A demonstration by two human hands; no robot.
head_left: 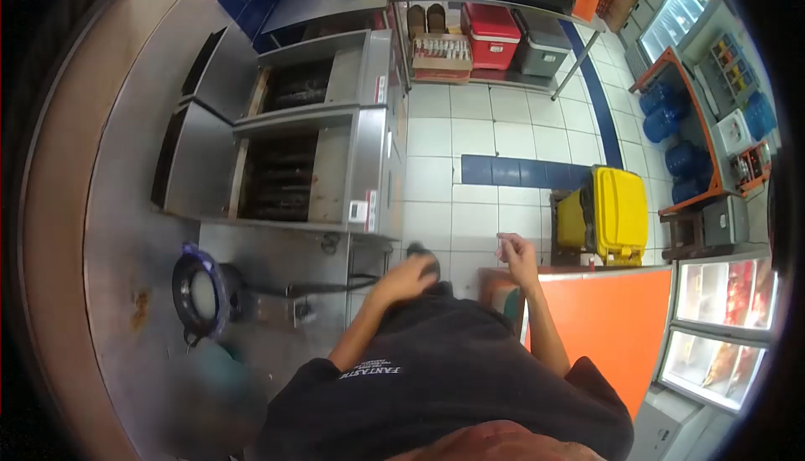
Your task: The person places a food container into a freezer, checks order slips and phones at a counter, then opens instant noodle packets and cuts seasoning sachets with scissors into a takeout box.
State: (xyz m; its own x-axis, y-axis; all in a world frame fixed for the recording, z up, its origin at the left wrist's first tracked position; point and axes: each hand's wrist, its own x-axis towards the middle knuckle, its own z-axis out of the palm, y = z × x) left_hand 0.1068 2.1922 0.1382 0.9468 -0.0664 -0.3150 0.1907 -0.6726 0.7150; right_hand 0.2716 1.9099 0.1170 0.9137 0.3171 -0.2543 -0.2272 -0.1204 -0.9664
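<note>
My left hand (409, 277) hangs in front of my dark T-shirt (457, 352), its fingers loosely bent and slightly blurred, and no object shows in it. Just past its fingers is a small dark shape (416, 249), perhaps a shoe. My right hand (517, 256) is raised over the white tiled floor, near the corner of an orange-topped counter (599, 318). Its fingers are drawn together around a small pale pinkish bit, too small to name. Both hands are apart from each other and from the counters.
Steel fryer-like units (377, 168) stand at the left, beside a steel counter with a dark basin (178, 285). A yellow lidded bin (622, 214) stands ahead right. Red (490, 38) and grey (541, 44) coolers sit on a low shelf. Glass-front fridges (725, 293) line the right.
</note>
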